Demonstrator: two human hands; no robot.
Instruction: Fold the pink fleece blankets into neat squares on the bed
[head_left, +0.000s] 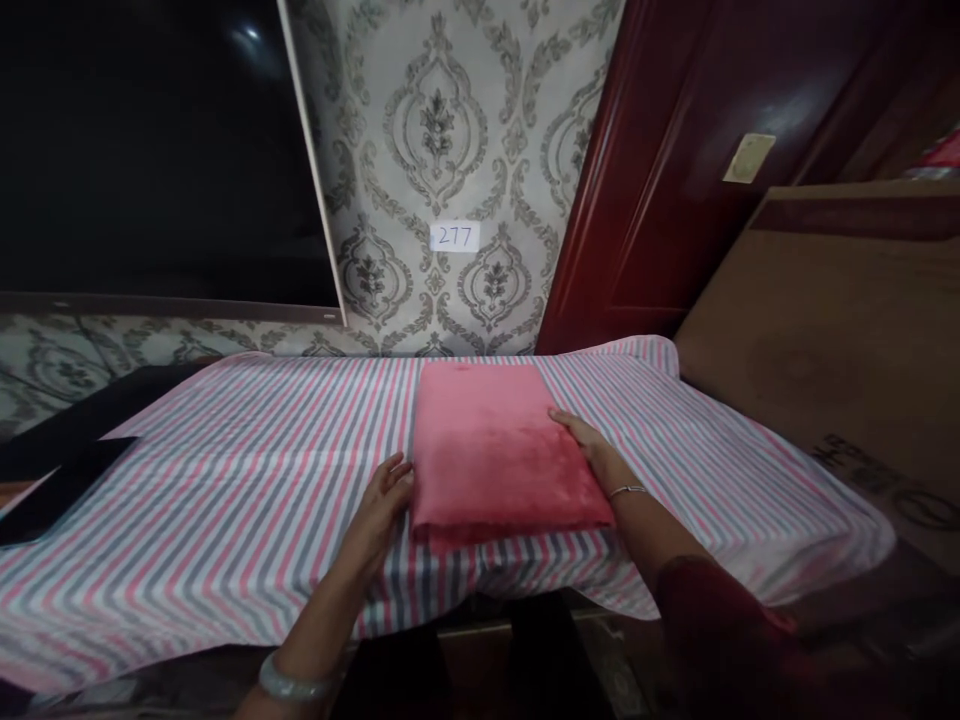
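Note:
A folded pink-red cloth (487,450), plush-looking, lies flat near the front edge of a table under a striped cover (300,430). My left hand (386,495) is at the cloth's left edge, fingers slightly bent and apart. At the right edge rests my right hand (589,445), with stretched fingers reaching along the cloth's side; part of this hand is hard to make out. The cloth's front fold hangs near the table edge, darker red than its far part.
A black flat tablet-like object (67,490) lies at the table's left end. Behind stand a large dark screen (150,150) and a patterned wall with a paper label (455,237) reading 277. A cardboard box (840,340) and a dark red door (675,150) border the right side.

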